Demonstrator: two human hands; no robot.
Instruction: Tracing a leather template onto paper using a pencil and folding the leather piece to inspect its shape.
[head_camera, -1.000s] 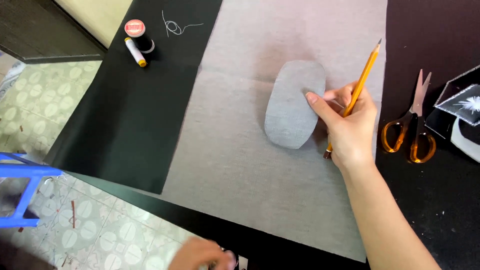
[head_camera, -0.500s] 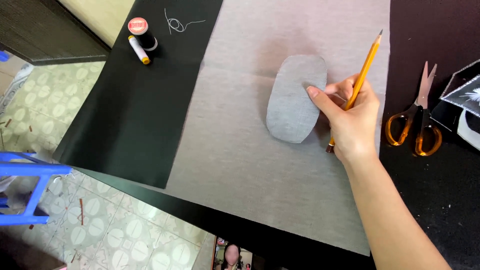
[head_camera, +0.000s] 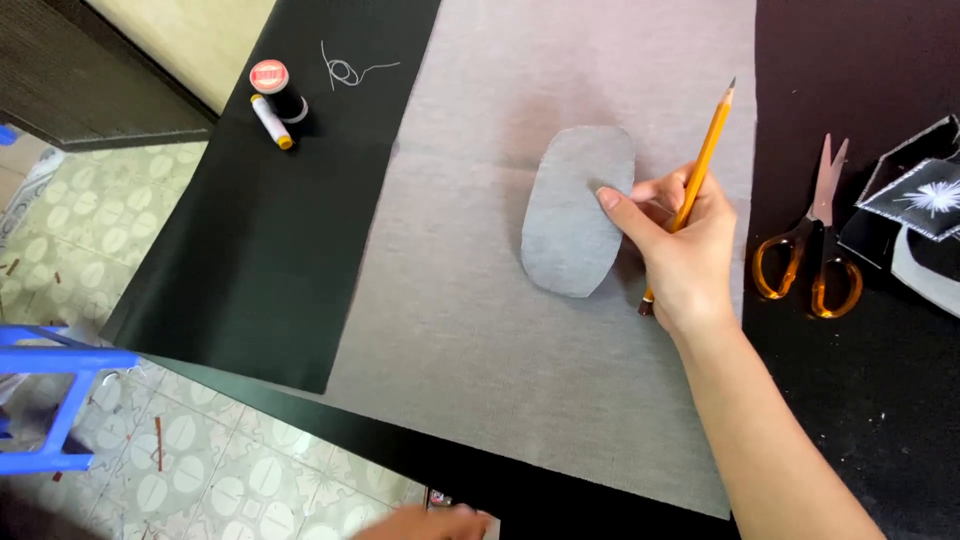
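My right hand grips a yellow pencil, tip pointing up and away from me. Its forefinger presses on the right edge of an oval grey fabric piece. The oval lies flat on a large grey cloth sheet spread over a black table. Only a sliver of my left hand shows at the bottom edge, below the table's front edge; its fingers are cut off by the frame.
Orange-handled scissors lie shut just right of my right hand. Black and white fabric scraps sit at the far right. A black thread spool, a white chalk stick and a loose thread lie top left. A blue stool stands on the tiled floor.
The view has shifted slightly. My right hand keeps its hold on the pencil and its finger on the oval piece. My left hand stays low at the frame's bottom edge.
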